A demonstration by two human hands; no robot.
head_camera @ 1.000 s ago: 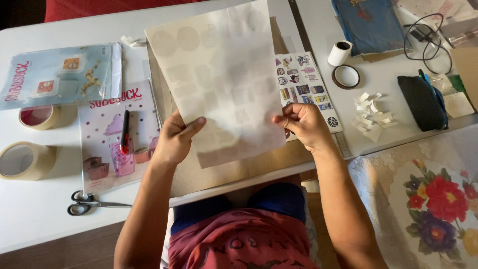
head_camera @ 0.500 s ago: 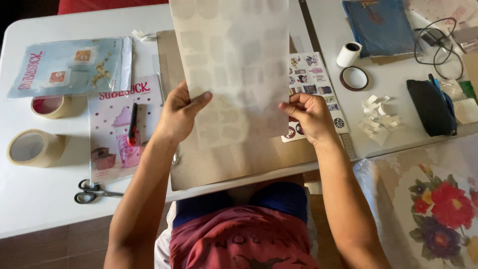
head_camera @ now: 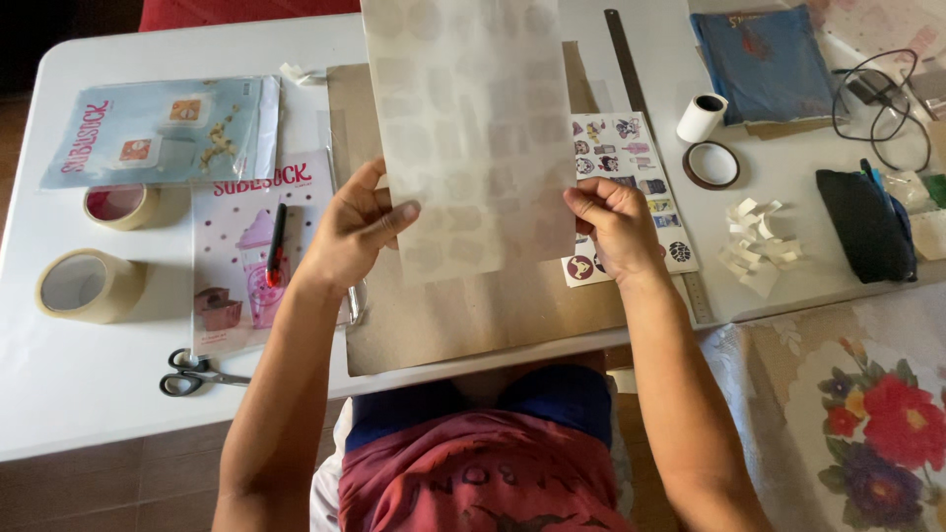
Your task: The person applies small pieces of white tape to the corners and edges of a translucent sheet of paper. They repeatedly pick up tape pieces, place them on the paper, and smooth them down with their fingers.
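The left hand (head_camera: 350, 232) pinches the left edge of a pale sheet (head_camera: 468, 128), with its fingers (head_camera: 394, 219) closed on the front and the thumb side behind. The right hand (head_camera: 616, 227) grips the right edge, with its fingers curled tight on the paper. The sheet is held up above the surface (head_camera: 59, 374), tilted away from the person. Faint round and square shapes show through it.

Under the sheet lies a brown board (head_camera: 463, 315). It sticks out a little over the near edge of the surface. Just behind the right hand is a sticker page (head_camera: 621, 158) with small pictures, partly hidden by the hand and the sheet. A long ruler (head_camera: 623, 44) runs beside it.

Left of the left hand is a pink card (head_camera: 232, 256) with a red and black pen (head_camera: 277, 241) on top. Below the card lie scissors (head_camera: 197, 374). Farther left are two tape rolls, a big one (head_camera: 87, 286) and a smaller one (head_camera: 120, 205). Behind them lies a clear packet (head_camera: 158, 133).

To the right are a white roll (head_camera: 701, 116), a thin tape ring (head_camera: 711, 165), a heap of paper scraps (head_camera: 757, 246), a black pouch (head_camera: 865, 225), a blue cloth (head_camera: 764, 59) and a cable (head_camera: 882, 94). A flowered cloth (head_camera: 867, 414) lies at the near right.
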